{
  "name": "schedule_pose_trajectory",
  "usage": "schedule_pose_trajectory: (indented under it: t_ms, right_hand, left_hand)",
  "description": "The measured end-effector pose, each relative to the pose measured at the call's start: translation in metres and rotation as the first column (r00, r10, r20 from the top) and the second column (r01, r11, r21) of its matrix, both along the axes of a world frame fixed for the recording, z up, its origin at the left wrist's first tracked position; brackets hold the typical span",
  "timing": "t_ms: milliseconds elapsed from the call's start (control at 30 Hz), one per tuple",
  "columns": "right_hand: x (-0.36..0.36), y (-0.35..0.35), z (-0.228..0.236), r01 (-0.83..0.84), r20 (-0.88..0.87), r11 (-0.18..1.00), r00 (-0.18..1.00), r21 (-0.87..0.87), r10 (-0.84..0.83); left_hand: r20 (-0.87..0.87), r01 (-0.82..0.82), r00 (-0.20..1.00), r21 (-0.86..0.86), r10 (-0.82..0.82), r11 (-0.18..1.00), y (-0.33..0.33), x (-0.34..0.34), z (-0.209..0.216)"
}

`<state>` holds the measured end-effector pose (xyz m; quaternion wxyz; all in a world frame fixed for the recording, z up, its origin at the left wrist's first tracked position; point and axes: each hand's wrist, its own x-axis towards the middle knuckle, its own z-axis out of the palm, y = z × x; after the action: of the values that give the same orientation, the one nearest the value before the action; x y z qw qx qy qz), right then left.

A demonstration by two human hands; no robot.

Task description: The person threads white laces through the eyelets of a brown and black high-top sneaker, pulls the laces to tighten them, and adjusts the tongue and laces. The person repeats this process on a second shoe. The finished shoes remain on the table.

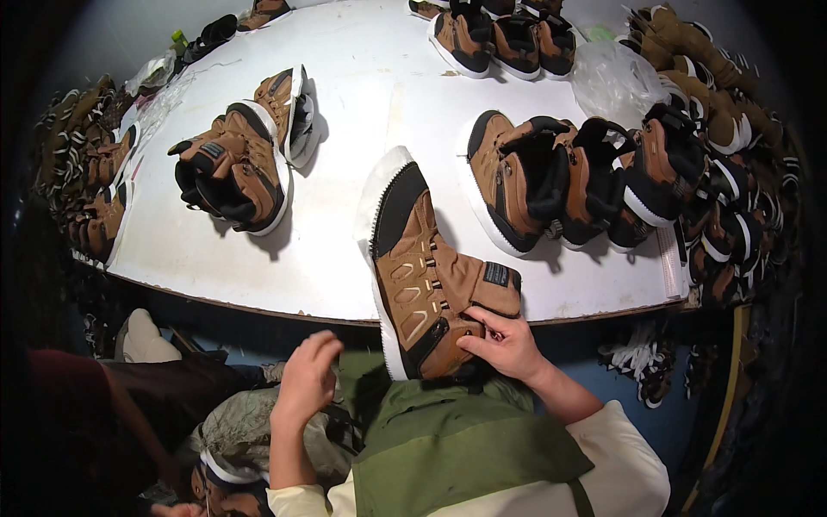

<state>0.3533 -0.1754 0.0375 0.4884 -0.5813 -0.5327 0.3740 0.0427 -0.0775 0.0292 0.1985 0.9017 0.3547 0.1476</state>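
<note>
A brown and black boot with a white sole is tilted on its side at the table's front edge. Its toe points away from me and its tongue hangs out to the right. My right hand grips it at the ankle collar, thumb and fingers pinched on the upper. White material shows beyond the toe, along the zigzag sole edge. To the left of the boot and apart from it, my left hand is raised with curled fingers. Whatever those fingers may hold is hidden.
On the white table stand a pair of boots at left, a row of boots at right and more boots at the back. Shoe heaps flank both sides. A clear plastic bag lies at back right. Another person's arm is at lower left.
</note>
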Motion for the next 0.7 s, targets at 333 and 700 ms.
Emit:
schedule_pose_trajectory:
  t_ms: [333, 700]
  right_hand:
    - [0.002, 0.007, 0.001, -0.044, -0.030, 0.990, 0.999, -0.136, 0.040]
    - [0.001, 0.036, -0.003, -0.021, -0.110, 0.998, 0.994, -0.063, 0.014]
  left_hand:
    - [0.355, -0.276, 0.806, -0.482, 0.474, 0.831, 0.007, 0.103, 0.012]
    - [0.560, 0.127, 0.598, -0.773, 0.574, 0.622, 0.028, 0.090, -0.024]
